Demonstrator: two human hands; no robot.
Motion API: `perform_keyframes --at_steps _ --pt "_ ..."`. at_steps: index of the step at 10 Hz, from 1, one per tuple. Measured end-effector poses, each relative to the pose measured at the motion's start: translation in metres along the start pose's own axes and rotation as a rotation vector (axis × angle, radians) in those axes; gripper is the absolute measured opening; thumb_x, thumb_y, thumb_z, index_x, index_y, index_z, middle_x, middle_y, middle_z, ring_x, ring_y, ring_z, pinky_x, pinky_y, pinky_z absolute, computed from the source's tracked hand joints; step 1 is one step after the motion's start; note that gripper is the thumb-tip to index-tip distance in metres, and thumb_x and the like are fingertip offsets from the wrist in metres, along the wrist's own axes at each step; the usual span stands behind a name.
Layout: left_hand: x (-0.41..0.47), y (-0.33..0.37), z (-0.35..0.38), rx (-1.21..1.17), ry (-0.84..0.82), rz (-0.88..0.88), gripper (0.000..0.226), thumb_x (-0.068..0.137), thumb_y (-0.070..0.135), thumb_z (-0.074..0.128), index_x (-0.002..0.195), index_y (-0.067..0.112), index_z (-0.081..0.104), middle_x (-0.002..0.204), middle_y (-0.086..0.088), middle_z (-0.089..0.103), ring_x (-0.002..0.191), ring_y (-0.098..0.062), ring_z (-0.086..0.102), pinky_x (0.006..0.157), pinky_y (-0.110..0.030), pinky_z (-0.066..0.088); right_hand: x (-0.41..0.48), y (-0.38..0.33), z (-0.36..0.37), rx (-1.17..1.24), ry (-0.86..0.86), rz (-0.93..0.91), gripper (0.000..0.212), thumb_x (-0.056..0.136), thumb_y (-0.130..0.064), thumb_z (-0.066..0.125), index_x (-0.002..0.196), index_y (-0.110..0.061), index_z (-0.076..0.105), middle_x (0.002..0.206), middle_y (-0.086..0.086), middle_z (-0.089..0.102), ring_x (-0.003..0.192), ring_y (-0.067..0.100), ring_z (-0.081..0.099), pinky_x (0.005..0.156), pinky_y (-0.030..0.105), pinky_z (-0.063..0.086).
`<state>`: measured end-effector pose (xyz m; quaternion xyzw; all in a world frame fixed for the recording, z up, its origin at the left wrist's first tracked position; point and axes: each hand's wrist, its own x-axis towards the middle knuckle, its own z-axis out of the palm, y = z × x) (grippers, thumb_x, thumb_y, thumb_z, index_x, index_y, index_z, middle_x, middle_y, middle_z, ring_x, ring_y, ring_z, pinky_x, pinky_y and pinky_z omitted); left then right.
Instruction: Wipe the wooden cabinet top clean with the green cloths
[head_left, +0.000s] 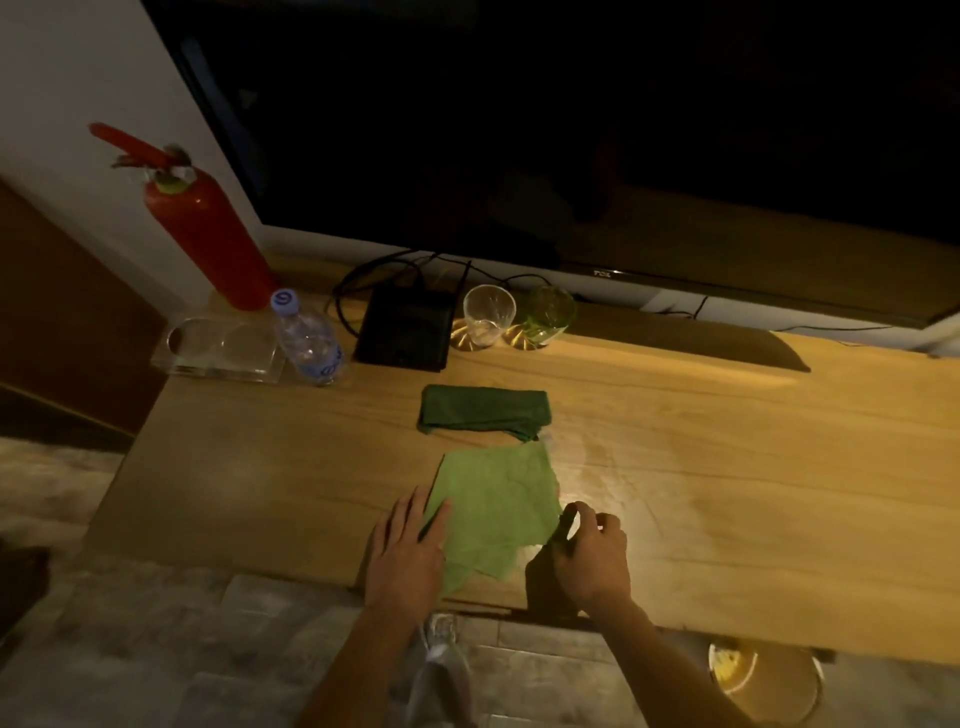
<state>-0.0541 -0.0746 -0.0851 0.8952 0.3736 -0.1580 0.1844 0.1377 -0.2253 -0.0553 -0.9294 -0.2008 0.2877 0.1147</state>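
A light green cloth (496, 506) lies spread flat near the front edge of the wooden cabinet top (727, 467). My left hand (408, 553) rests flat on the cloth's left edge, fingers apart. My right hand (589, 553) pinches the cloth's right corner between thumb and fingers. A dark green cloth (484, 413) lies folded just behind the light one, untouched. A damp-looking sheen shows on the wood to the right of the cloths.
Along the back stand a red fire extinguisher (210, 234), a plastic water bottle (309, 340), a clear acrylic tray (218, 348), a black box with cables (408, 330), a clear glass (488, 314) and a green glass (550, 314). A television (571, 130) rises behind. A lamp (763, 680) sits below the front edge.
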Motion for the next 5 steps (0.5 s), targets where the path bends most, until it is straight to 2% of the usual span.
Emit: perform_keyframes --at_steps 1,2,3,4,5 --pt "-0.006 0.008 0.0 -0.032 0.011 -0.053 0.066 0.098 0.032 0.035 0.155 0.039 0.002 0.166 0.001 0.003 0.15 -0.024 0.007 0.116 -0.046 0.02 -0.017 0.031 -0.005 0.015 -0.01 -0.028 0.056 0.089 -0.028 0.064 0.141 -0.02 0.045 0.135 0.013 0.041 0.122 0.034 0.043 0.096 0.039 0.046" --pt "-0.02 0.02 0.004 -0.007 0.004 -0.124 0.069 0.096 0.032 0.039 0.155 0.035 0.003 0.164 -0.004 0.012 0.148 -0.028 0.013 0.114 -0.047 0.026 -0.035 0.073 -0.011 0.006 0.011 -0.124 0.056 0.088 -0.027 0.066 0.14 -0.016 0.048 0.134 0.013 0.047 0.118 0.031 0.049 0.097 0.038 0.045" --pt "-0.044 0.043 0.007 0.059 -0.021 -0.148 0.075 0.093 0.034 0.047 0.156 0.032 0.005 0.163 -0.009 0.013 0.147 -0.031 0.016 0.113 -0.05 0.028 -0.05 0.126 -0.026 -0.042 0.041 -0.192 0.056 0.087 -0.03 0.068 0.138 -0.017 0.05 0.133 0.011 0.053 0.117 0.028 0.052 0.1 0.037 0.042" --pt "-0.069 0.08 0.005 0.101 0.005 -0.179 0.073 0.093 0.034 0.051 0.155 0.03 0.013 0.162 -0.012 0.016 0.145 -0.033 0.024 0.111 -0.05 0.031 -0.061 0.183 -0.049 -0.176 0.013 -0.182 0.067 0.087 -0.038 0.067 0.146 -0.025 0.039 0.145 0.009 0.044 0.135 0.028 0.039 0.115 0.047 0.027" --pt "-0.098 0.129 -0.008 0.075 0.103 -0.149 0.072 0.09 0.027 0.055 0.154 0.025 0.023 0.159 -0.013 0.026 0.137 -0.034 0.04 0.107 -0.045 0.038 -0.067 0.232 -0.089 -0.247 0.011 -0.188 0.071 0.089 -0.041 0.063 0.151 -0.028 0.03 0.157 0.011 0.031 0.146 0.03 0.024 0.119 0.056 0.009"
